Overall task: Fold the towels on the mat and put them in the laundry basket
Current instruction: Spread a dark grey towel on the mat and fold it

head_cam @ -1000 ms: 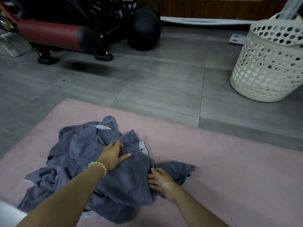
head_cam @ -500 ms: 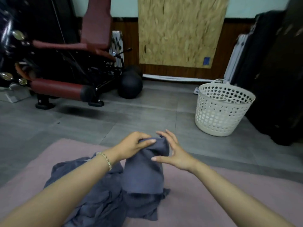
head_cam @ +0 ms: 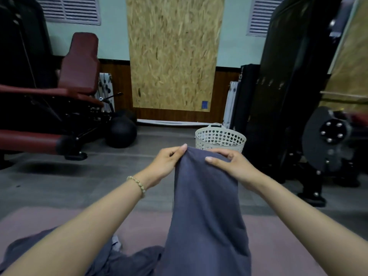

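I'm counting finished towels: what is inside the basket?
Only the basket's perforated inner wall shows, with no towel plainly visible in it. Its bottom cannot be seen: the towel held up by the left hand and right hand covers the basket's lower part.

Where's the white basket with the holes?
In the head view, the laundry basket stands on the grey floor right of centre, just beyond the raised towel and the right hand.

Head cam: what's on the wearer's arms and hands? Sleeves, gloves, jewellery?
No gloves and no sleeves in view: both forearms are bare to the frame edge. The left hand has a bracelet of small pale round beads at its wrist. The right hand wears nothing; no rings show.
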